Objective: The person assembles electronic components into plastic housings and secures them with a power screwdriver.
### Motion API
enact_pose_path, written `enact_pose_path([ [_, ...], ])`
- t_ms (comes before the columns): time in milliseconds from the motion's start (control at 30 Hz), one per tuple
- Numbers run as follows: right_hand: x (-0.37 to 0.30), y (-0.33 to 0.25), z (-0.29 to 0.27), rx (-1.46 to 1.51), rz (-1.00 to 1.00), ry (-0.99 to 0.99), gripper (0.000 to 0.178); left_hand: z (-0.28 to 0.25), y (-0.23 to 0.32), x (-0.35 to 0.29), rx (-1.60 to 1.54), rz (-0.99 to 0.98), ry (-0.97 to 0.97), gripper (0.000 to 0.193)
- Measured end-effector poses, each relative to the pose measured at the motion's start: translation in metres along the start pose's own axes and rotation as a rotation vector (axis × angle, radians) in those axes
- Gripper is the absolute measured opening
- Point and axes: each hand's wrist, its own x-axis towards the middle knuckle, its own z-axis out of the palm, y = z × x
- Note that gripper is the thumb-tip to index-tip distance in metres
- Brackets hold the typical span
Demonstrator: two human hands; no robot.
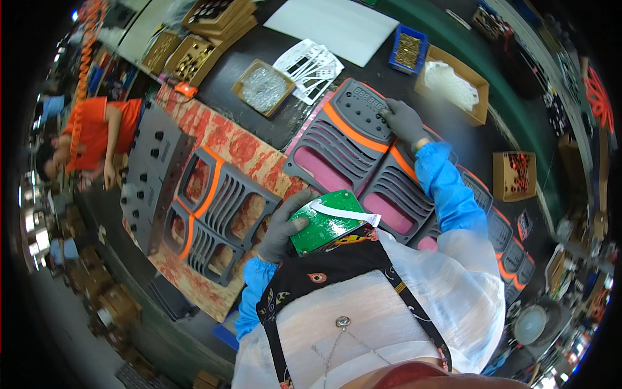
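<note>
My left hand [287, 223], in a grey glove with a blue sleeve, holds a green circuit board [324, 223] with a white flat ribbon cable [343, 213] close to my chest. My right hand [403, 120], also gloved, reaches out and presses on the perforated top end of a grey plastic panel with an orange stripe [350, 136]. That panel lies face down over pink padding, beside a second similar panel [402, 194].
Two more grey-and-orange panels [214, 207] lie on a red patterned mat [227, 146] to the left. Cardboard boxes of small parts [262, 87], a blue bin [408, 48], white cut-out sheets [311, 65] and a white foam sheet [337, 26] sit beyond. A person in orange [97, 139] stands left.
</note>
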Motion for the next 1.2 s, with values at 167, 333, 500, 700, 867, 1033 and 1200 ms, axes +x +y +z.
enact_pose_path([
  [167, -0.013, 0.016, -0.003, -0.461, -0.18, 0.318, 0.017, -0.011, -0.012, 0.019, 0.222, 0.036, -0.106, 0.077],
  [333, 0.003, -0.028, 0.036, -0.714, -0.24, 0.298, 0.022, -0.021, -0.019, -0.007, 0.248, 0.197, -0.113, 0.072],
  [500, -0.012, -0.01, 0.049, -0.917, -0.199, 0.729, 0.033, -0.008, -0.017, 0.021, 0.377, 0.132, -0.23, 0.072],
  [700, -0.022, -0.021, 0.076, -0.684, -0.015, 0.385, 0.029, 0.016, -0.006, 0.046, 0.482, 0.031, -0.389, 0.07],
  [867, -0.07, -0.033, 0.013, -0.387, 0.108, 0.174, 0.029, 0.052, -0.003, 0.068, 0.554, -0.045, -0.525, 0.069],
  [1033, -0.201, -0.004, 0.007, 0.482, -0.121, 0.443, 0.036, 0.076, -0.005, 0.075, 0.575, -0.066, -0.558, 0.067],
  [1200, -0.298, 0.012, 0.053, 0.957, 0.191, 0.896, 0.037, 0.096, -0.009, 0.089, 0.579, -0.077, -0.651, 0.063],
])
